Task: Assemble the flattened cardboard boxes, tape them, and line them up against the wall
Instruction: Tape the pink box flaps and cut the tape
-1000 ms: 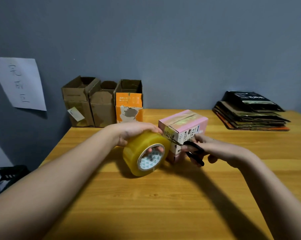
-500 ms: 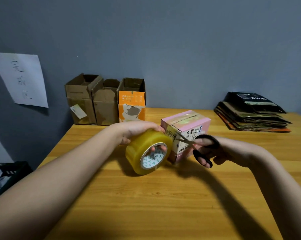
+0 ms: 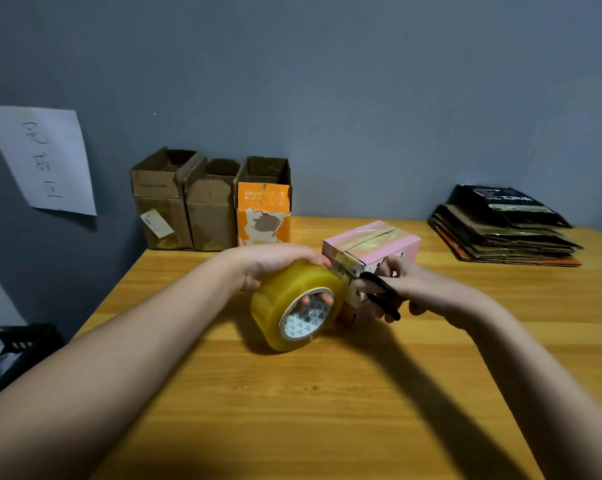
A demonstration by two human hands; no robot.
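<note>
A small pink box [image 3: 375,245] with tape across its top stands at the middle of the wooden table [image 3: 327,403]. My left hand [image 3: 279,263] grips a big roll of yellowish clear tape [image 3: 292,306] just left of the box, fingers through its core. My right hand [image 3: 407,287] holds black-handled scissors [image 3: 379,296] against the box's near end, where the tape runs from roll to box. Three assembled open boxes stand against the wall: two brown [image 3: 161,202] [image 3: 211,209] and one orange [image 3: 263,206].
A stack of flattened cardboard boxes [image 3: 500,233] lies at the table's far right. A white paper sign [image 3: 46,161] hangs on the grey wall at left. A dark basket [image 3: 12,351] with cloth sits below the table's left edge.
The scissor handles stood apart half a second ago and are now closed together. My right hand has moved in closer to the box. The roll stays in place.
</note>
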